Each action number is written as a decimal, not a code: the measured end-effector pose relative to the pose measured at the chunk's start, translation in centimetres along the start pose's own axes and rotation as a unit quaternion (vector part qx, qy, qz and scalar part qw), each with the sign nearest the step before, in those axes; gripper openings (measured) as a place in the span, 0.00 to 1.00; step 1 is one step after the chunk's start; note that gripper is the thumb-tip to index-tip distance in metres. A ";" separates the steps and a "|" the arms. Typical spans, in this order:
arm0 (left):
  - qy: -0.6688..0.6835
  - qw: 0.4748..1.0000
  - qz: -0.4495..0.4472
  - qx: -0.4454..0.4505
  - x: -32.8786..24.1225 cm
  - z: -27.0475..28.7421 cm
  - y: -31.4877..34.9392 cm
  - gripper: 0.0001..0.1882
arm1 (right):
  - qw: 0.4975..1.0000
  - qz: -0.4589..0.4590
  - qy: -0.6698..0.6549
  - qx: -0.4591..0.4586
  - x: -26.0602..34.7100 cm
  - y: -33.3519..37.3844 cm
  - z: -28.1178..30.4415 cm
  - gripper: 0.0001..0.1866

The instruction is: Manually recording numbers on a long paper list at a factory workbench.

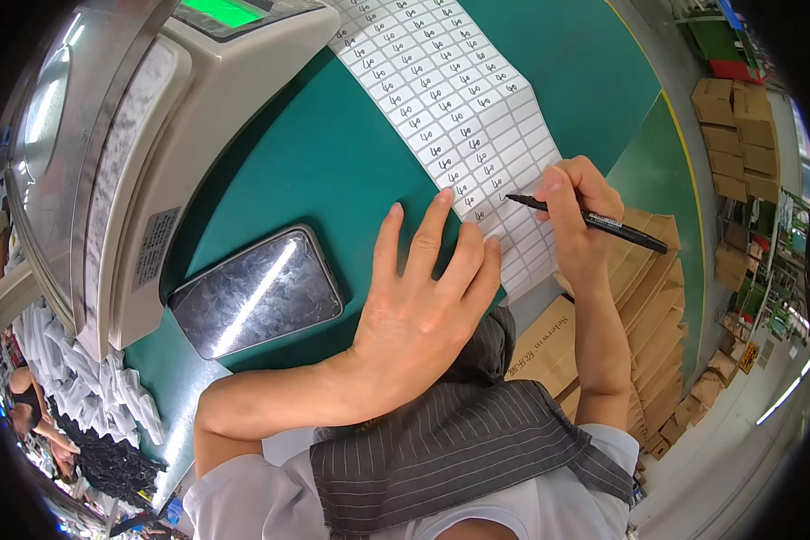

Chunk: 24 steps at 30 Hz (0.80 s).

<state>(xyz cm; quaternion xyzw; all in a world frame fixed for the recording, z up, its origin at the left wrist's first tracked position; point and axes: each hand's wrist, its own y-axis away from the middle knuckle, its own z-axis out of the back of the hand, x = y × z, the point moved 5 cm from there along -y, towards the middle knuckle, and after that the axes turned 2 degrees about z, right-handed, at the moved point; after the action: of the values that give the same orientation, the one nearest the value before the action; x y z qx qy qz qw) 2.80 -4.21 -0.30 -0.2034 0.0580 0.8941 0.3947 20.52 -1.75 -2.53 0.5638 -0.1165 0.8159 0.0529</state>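
A long white sheet of small labels (450, 99) lies across the green table (333, 162); many labels carry handwritten marks. My left hand (423, 306) rests flat on the table with fingers spread, its fingertips pressing the sheet's near edge. My right hand (580, 220) grips a black marker pen (594, 219), whose tip touches a label on the sheet just right of my left fingertips.
A beige weighing scale (153, 153) with a green lit display stands at the left. A dark phone (256, 292) lies face up near my left wrist. Stacked flat cardboard boxes (648, 306) sit beside the table at right. White items (90, 387) are piled at lower left.
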 end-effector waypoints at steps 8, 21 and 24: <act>0.001 1.000 -0.001 0.005 0.1 0.0 0.0 0.29 | 1.000 0.000 -0.007 0.009 0.1 -0.1 -0.2 0.12; 0.007 1.000 -0.002 -0.004 0.0 0.0 -0.1 0.29 | 0.999 -0.012 -0.049 -0.017 0.4 -0.2 1.3 0.11; 0.007 1.000 -0.002 -0.006 0.0 0.1 -0.1 0.29 | 0.994 0.027 -0.099 -0.035 1.6 0.3 1.9 0.11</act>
<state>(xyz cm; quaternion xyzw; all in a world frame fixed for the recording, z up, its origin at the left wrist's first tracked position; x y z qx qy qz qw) 2.85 -4.16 -0.24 -0.2122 0.0545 0.8921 0.3951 21.60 -2.59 -0.44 0.6361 -0.1648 0.7528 0.0390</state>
